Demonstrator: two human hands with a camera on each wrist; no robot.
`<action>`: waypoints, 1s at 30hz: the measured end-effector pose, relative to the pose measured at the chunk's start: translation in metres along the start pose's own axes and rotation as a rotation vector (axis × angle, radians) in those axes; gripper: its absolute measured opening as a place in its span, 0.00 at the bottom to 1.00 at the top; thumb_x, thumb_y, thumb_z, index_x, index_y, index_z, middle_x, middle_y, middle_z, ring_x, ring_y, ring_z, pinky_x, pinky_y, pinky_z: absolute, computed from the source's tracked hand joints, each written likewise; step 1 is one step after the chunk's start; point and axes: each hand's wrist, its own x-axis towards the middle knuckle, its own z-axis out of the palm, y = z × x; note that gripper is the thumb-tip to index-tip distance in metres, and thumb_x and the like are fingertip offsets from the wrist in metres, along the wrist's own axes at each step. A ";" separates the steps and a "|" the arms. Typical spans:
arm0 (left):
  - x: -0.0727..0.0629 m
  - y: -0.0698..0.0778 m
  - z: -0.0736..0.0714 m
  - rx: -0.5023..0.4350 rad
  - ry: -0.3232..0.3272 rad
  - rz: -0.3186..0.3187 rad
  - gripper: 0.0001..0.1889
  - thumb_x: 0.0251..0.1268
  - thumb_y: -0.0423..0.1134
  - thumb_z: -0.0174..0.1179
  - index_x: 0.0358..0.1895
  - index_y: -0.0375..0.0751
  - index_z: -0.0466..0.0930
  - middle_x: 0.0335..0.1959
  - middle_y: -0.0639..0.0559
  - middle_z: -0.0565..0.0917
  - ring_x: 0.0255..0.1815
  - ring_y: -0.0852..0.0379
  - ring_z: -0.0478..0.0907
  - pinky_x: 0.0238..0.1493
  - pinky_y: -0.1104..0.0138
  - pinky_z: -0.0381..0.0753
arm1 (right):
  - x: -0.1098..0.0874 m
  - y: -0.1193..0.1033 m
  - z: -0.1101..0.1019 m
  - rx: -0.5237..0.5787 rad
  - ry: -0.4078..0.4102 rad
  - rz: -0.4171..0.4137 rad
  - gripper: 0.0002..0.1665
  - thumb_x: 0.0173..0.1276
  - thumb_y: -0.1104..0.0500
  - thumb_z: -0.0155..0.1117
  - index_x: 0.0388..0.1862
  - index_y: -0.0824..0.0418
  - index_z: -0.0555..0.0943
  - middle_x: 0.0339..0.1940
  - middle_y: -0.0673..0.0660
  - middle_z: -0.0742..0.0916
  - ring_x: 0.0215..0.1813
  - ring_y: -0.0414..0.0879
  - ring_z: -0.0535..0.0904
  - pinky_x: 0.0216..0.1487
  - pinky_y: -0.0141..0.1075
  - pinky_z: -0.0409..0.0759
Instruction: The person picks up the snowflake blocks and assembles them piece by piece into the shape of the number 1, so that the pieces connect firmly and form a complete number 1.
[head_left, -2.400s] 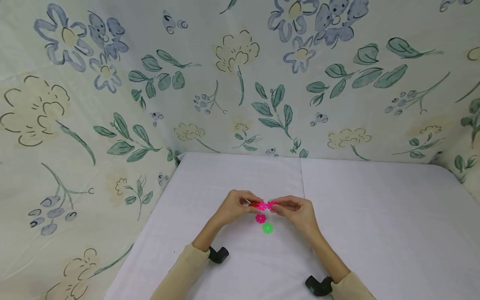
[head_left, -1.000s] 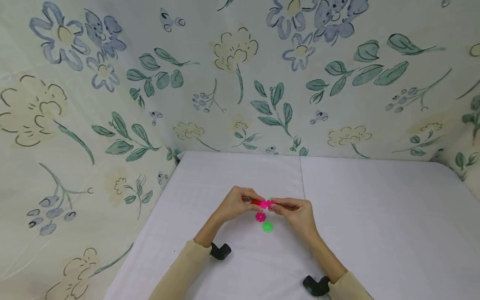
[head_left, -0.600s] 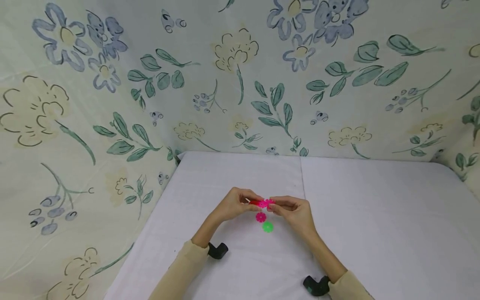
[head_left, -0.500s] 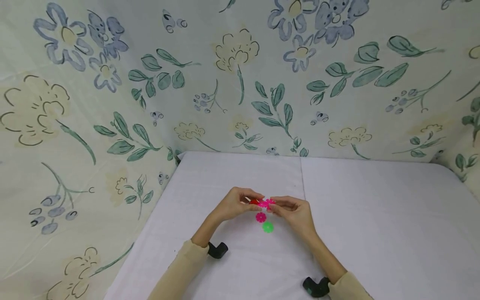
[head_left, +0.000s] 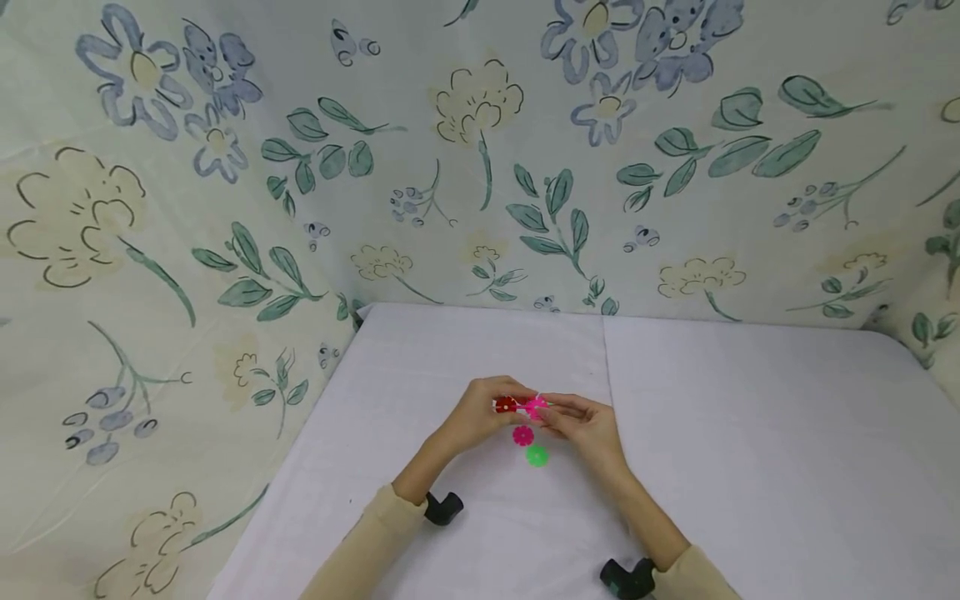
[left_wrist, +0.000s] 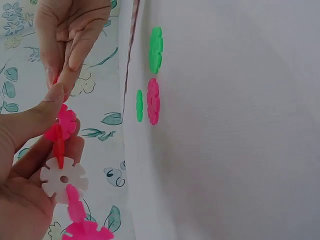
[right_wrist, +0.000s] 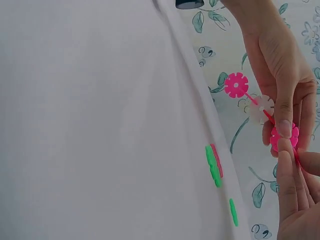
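Evidently your left hand (head_left: 474, 414), beyond and to the left of the loose bright pink, round, notched plastic disc (head_left: 522, 436), pinches a chain of notched plastic discs (left_wrist: 59, 145) between thumb and fingers. Pink, red and white pieces hang from that grip toward your left wrist, probably so that their length stays out of the fingertips' way. A red notched plastic disc (head_left: 506, 404) shows within that hand, also beyond and left of the loose pink one.

The loose pink disc lies on the white cloth-covered table (head_left: 712, 417), likely left there for easy reach. Just beside it, nearer you and slightly right, lies a bright green, round, notched plastic disc (head_left: 537, 456); on its far side lies a second, smaller-looking green plastic disc (left_wrist: 139, 106), which only the wrist views show.

Your right hand (head_left: 592, 429), beyond and to the right of the loose pink disc, pinches another pink notched plastic disc (head_left: 536, 407) of the chain, presumably to steady it against your left hand's hold. Fingers cover the joint, so you cannot tell whether its slots are seated.
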 end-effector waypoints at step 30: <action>-0.006 -0.022 -0.012 -0.065 0.070 -0.111 0.14 0.58 0.36 0.77 0.49 0.43 0.92 0.45 0.53 0.91 0.45 0.56 0.84 0.44 0.71 0.83 | 0.019 0.003 -0.027 -0.348 0.094 0.121 0.23 0.67 0.61 0.75 0.58 0.67 0.85 0.51 0.64 0.89 0.40 0.36 0.85 0.41 0.28 0.86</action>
